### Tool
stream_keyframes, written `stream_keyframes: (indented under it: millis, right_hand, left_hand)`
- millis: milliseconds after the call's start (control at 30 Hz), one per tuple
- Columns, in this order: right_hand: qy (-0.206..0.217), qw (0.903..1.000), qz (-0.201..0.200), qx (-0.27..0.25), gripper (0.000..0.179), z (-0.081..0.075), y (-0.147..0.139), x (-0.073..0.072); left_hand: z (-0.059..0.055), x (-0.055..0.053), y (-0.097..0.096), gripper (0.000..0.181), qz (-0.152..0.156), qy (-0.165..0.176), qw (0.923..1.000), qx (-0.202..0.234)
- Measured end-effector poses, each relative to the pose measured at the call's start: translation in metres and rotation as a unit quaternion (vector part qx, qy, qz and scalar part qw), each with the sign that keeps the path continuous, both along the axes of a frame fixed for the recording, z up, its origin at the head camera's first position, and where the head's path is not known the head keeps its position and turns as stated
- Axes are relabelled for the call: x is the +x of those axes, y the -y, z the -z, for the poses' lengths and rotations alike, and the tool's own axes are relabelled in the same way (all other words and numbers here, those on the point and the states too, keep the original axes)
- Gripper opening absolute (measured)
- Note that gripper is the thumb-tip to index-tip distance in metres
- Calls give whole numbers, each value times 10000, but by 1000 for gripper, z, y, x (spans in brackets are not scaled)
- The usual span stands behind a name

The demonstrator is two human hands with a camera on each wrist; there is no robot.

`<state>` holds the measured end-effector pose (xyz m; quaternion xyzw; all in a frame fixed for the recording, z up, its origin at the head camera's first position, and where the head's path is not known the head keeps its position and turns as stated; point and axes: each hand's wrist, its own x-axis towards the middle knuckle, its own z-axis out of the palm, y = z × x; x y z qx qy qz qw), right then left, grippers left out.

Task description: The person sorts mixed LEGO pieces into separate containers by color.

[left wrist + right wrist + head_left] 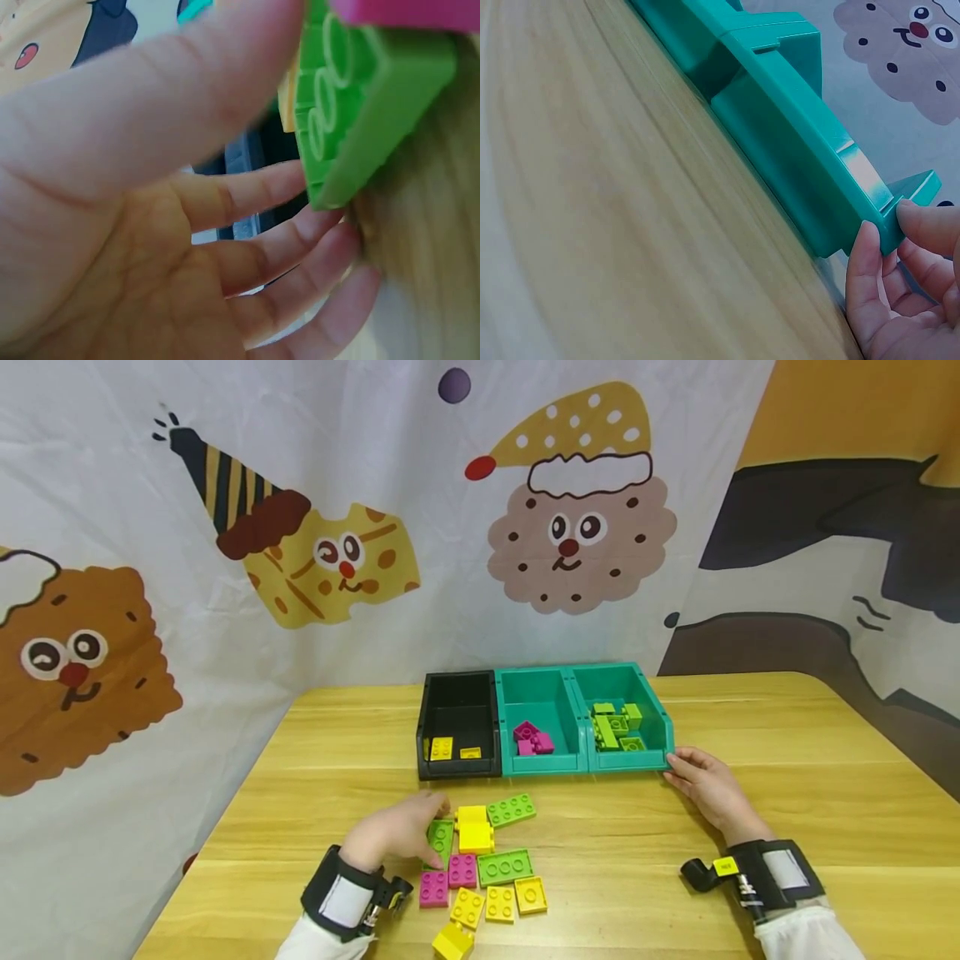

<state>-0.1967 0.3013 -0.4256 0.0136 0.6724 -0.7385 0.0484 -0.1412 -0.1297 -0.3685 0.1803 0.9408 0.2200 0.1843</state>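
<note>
My left hand (397,833) is at the left side of a loose group of toy building bricks. Its thumb and fingers span a long green brick (441,839), which lies with its hollow underside up. In the left wrist view the fingertips touch one end of this green brick (352,112), and the thumb's tip runs out of frame. My right hand (708,785) pinches the front right corner of the right teal bin (630,761) between thumb and fingers. The right wrist view shows that grip on the teal bin (795,161) closely.
Left of it stand a middle teal bin (543,764) with pink bricks and a black bin (459,768) with yellow ones. Green bricks lie in the right bin. Yellow bricks (476,837), pink bricks (433,889) and other green bricks (505,866) lie on the wooden table (600,860).
</note>
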Motion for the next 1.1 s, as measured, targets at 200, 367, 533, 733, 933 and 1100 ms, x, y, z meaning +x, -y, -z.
stream_keyframes:
  millis: [200, 367, 533, 733, 933, 1100]
  right_hand:
    - [-11, 10000, 12, 26, 4, 0, 0, 0]
    - [-59, 10000, 26, -70, 5, 1, 0, -1]
    - [-86, 9999, 38, -66, 5, 1, 0, -1]
    - [-85, 9999, 52, 64, 4, 2, 0, -2]
    - [-74, 10000, 41, 6, 4, 3, -1, -2]
    - [-68, 10000, 63, -36, 5, 3, -1, -1]
  left_hand:
    - [2, 0, -2, 46, -8, -89, 9997, -232]
    - [3, 0, -3, 45, 11, -65, 9997, -245]
    - [3, -1, -3, 47, -133, 80, 9990, -414]
    - [5, -2, -2, 58, -235, 124, 9994, -211]
    - [8, -5, 4, 57, -536, -137, 9984, 108]
    - [7, -8, 8, 33, -598, -520, 9963, 333]
